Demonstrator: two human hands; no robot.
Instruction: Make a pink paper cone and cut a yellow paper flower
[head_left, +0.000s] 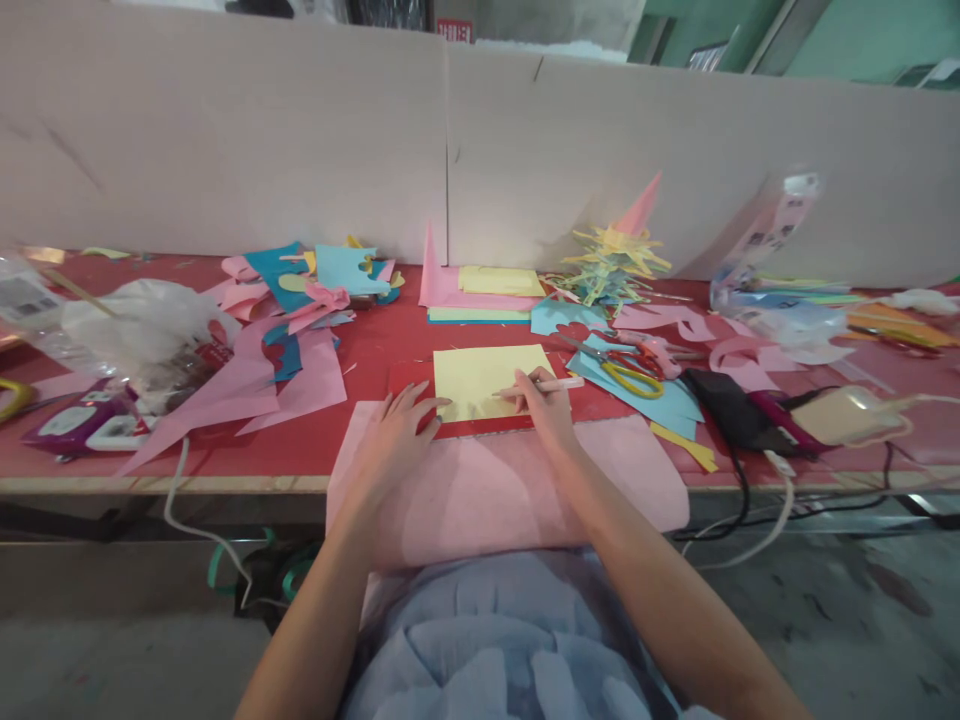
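On the red tabletop (379, 345), yellow paper (484, 375) may skid: right hand (546, 400) pinches a pen (566, 384), loosely spread left hand (405, 425) only edges it.

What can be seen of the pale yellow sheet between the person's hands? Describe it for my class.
The yellow sheet is roughly rectangular, apparently paper, lying flat on a red surface with a long side nearest the camera. Shadows fall on its lower part; whether it bears marks is unclear. The left hand touches it near the lower left corner. The right hand is over its lower right part, holding a pen-like tool whose tip meets or nearly meets the sheet.
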